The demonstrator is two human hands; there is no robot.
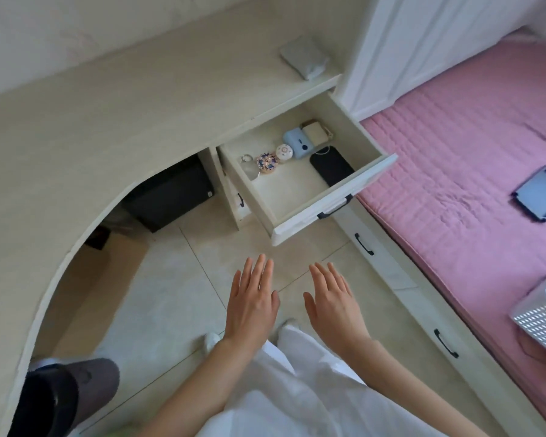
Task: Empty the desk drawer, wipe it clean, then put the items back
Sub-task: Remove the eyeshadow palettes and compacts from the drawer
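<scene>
The pulled-out white wooden desk drawer (306,197) with its black handle still held, from left to right, a silver key ring (248,162), a round patterned trinket (267,163), a small white round case (285,152), a pale blue gadget (297,143), a cream box (315,131) and a black phone (331,165), so emptying had likely not begun; lifting the loose small pieces first and setting them on the cream desk top (139,121) near the folded grey cloth (304,56) would probably go best. The left hand (251,302) and right hand (333,302) hovered side by side, palms down over the floor tiles, well short of the drawer. Fingers lay straight and spread, gripping nothing.
</scene>
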